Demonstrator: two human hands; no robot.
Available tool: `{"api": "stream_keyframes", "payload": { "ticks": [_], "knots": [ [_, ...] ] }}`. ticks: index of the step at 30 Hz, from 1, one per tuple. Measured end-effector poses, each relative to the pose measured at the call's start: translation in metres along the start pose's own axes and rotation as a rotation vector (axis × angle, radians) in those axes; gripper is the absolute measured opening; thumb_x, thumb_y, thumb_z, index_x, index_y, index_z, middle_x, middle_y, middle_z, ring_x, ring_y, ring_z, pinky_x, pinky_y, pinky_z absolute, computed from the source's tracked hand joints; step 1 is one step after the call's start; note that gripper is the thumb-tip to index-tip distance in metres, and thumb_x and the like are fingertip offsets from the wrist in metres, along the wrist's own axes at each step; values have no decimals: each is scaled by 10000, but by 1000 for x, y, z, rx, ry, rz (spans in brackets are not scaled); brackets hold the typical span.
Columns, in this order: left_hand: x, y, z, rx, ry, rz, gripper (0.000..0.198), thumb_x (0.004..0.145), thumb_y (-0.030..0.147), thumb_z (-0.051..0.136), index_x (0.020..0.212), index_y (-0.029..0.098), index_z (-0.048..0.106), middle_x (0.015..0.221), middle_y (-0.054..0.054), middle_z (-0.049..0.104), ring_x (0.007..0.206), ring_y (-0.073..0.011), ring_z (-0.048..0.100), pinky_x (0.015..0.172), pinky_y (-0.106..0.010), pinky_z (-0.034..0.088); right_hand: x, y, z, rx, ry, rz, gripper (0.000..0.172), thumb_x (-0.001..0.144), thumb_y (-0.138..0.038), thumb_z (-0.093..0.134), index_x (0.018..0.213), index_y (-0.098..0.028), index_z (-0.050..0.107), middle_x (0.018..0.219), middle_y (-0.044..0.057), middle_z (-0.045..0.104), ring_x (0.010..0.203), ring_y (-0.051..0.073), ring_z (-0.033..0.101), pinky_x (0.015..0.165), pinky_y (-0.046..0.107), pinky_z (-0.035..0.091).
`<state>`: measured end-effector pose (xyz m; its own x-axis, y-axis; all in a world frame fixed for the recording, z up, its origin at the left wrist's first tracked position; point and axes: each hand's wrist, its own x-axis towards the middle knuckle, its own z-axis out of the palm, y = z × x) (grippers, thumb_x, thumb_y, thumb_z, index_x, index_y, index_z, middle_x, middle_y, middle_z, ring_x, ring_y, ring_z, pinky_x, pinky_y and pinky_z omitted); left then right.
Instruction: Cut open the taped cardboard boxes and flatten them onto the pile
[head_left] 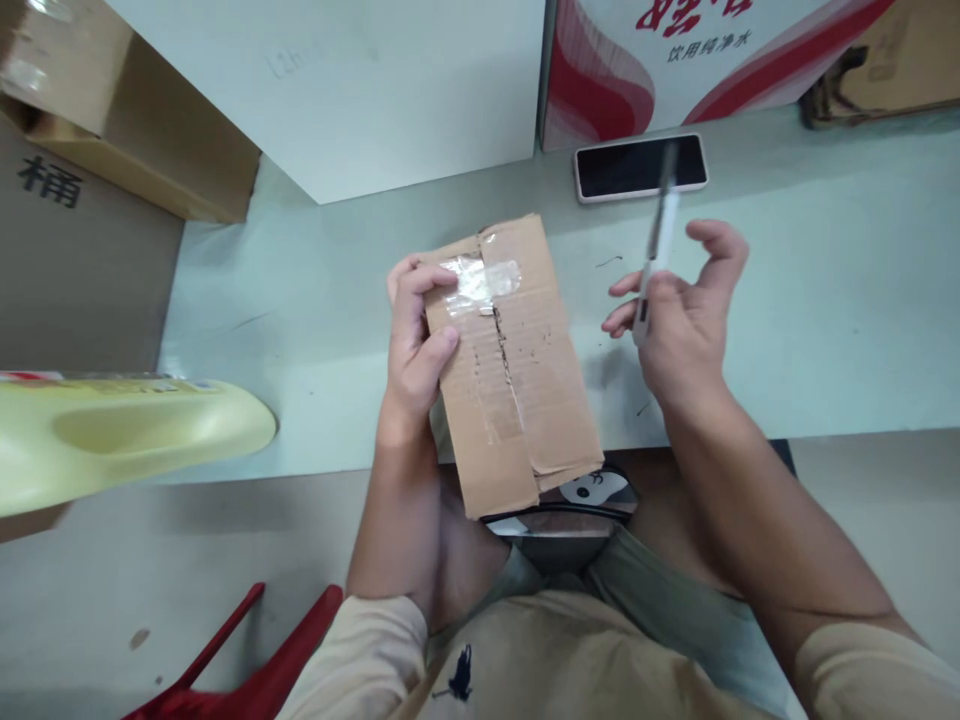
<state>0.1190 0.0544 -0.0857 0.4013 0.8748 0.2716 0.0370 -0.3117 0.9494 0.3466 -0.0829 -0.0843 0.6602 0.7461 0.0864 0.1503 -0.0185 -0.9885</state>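
A brown cardboard box (pixel 517 370) is tilted over the table's front edge, its seam facing up. Clear tape (pixel 480 283) crosses the far end of that seam, and the seam nearer me looks ragged. My left hand (pixel 420 335) grips the box's left side, thumb on top. To the right of the box, my right hand (pixel 682 320) holds a white utility knife (pixel 651 285), blade up and away from me, blurred by motion. The knife is apart from the box.
A phone (pixel 641 168) lies at the back, before a red and white carton (pixel 600 80). A large white box (pixel 375 100) stands left of it. On the left are a yellow jug (pixel 135 440) and cardboard boxes (pixel 135 110). A red stool (pixel 255 670) stands below.
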Motion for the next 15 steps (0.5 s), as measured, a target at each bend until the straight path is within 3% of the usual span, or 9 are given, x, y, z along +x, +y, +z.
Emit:
{"api": "stream_keyframes", "payload": {
  "ticks": [3,7,9,12,14,15],
  "knots": [
    [2,5,3,10,-69,94,670,715,849,721,1083,289,734,1414,-86,557,1529,-403,368,1330,-568,258,7,-19,-4,188,-28,-94,327,973,-561,421,1219,-351,465,931,8,741,708,216,730,642,401,597],
    [0,8,4,54,-83,148,629,800,835,650,1085,291,783,1534,-76,501,1527,-406,374,1322,-566,290,17,-35,-11,106,-92,-143,550,993,-693,282,1377,-368,504,1161,72,755,1007,285,771,797,476,638],
    [-1,5,3,92,-88,180,618,837,833,611,1096,298,782,1526,-74,520,1518,-406,401,1300,-575,342,18,-39,-8,61,-62,-208,465,1005,-683,380,1322,-389,552,1081,46,750,876,246,764,667,404,616],
    [-1,-5,0,167,-95,291,626,882,830,551,1156,305,753,1518,-76,524,1495,-407,439,1248,-614,414,9,-48,7,155,48,-382,277,964,-588,625,1005,-314,627,792,-28,634,478,114,576,373,253,377],
    [0,-12,-2,218,-121,376,579,939,777,514,1239,325,719,1539,-71,496,1465,-383,478,1208,-605,464,-5,-58,18,201,48,-461,281,940,-521,711,890,-261,615,683,-56,548,395,77,491,309,231,259],
    [0,-14,-3,236,-139,419,545,969,737,499,1281,336,698,1551,-67,479,1439,-364,507,1186,-588,490,-12,-62,22,171,5,-468,272,951,-515,704,917,-254,631,665,-58,549,405,83,510,308,231,273]
  ]
}}
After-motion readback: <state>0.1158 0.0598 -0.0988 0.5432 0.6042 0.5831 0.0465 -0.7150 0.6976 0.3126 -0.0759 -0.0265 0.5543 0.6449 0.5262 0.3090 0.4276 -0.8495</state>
